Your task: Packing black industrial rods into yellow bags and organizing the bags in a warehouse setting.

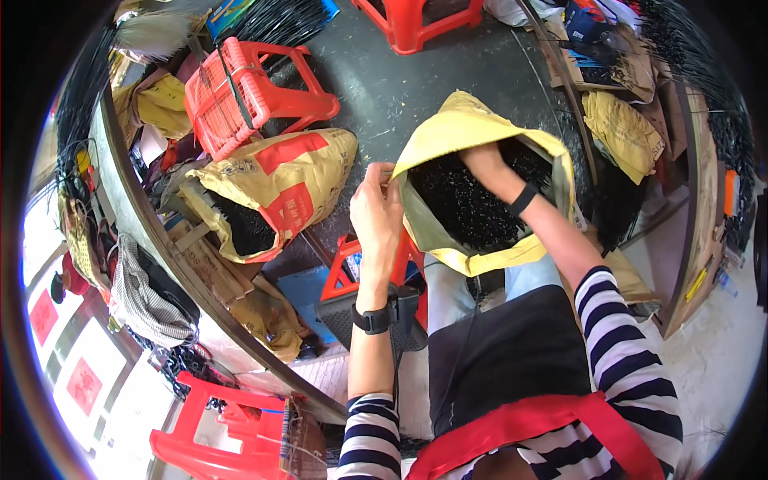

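A yellow woven sack (488,128) stands wide-mouthed in front of my knees, its rim folded outward. Inside lies a mass of small shiny black pieces (456,200); their exact kind is too fine to tell. My left hand (378,210) pinches the sack's rim on its left side. Through the mouth reaches my right hand (485,166), at the far part of the black pieces. Its fingertips are hidden in the sack, so whether they hold anything does not show. Both wrists wear black bands.
Left of the sack, another yellow and red sack (296,172) lies with black contents showing. Beyond it is a red plastic stool (276,92) on its side. Another red stool (408,28) stands at the back. Curved wooden bench edges (172,248) flank both sides.
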`<state>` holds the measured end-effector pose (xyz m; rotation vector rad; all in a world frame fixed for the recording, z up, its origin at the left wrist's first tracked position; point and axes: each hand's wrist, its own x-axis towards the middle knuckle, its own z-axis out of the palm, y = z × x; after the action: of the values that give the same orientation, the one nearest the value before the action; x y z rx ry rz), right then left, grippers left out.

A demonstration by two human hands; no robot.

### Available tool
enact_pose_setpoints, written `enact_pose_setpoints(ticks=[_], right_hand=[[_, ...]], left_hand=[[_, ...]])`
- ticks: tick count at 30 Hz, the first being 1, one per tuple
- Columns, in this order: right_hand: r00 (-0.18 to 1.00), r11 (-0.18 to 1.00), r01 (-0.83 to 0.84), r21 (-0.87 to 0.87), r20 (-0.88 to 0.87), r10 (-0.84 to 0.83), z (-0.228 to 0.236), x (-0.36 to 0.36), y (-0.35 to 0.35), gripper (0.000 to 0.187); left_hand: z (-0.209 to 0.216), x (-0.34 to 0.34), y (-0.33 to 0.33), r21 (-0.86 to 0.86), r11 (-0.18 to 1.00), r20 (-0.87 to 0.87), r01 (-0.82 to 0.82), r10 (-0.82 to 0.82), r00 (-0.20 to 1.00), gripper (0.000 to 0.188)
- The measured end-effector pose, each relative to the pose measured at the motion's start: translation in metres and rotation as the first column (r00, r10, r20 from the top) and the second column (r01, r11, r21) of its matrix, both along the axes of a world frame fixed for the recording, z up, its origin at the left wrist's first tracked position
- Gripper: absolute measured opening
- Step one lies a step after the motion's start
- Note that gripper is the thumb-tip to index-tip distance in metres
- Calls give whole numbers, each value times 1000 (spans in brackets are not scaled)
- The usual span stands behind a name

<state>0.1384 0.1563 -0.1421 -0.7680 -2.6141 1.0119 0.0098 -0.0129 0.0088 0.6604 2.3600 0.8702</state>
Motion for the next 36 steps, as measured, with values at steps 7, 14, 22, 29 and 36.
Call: enact_pose_setpoints(ticks=[7,14,22,29,36], right_hand=[[927,893,-375,247,122,356,-1,3,15,22],[842,826,-515,229,314,437,12,2,-30,19],[978,976,-173,-134,-140,155,52,-7,-18,28],[964,953,-260,-154,7,264,40,-44,-33,41],[940,919,-325,-224,31,340,29,-48,-29,37]], left_hand=[[4,4,16,-95,995,-97,18,-27,995,16],[-1,4,22,-95,995,-181,6,-24,983,17],[3,3,14,-108,994,-281,-24,-7,960,15],[5,10,13,-84,995,-344,46,-72,936,13],[5,17,13,-105,994,-313,40,-71,947,12]])
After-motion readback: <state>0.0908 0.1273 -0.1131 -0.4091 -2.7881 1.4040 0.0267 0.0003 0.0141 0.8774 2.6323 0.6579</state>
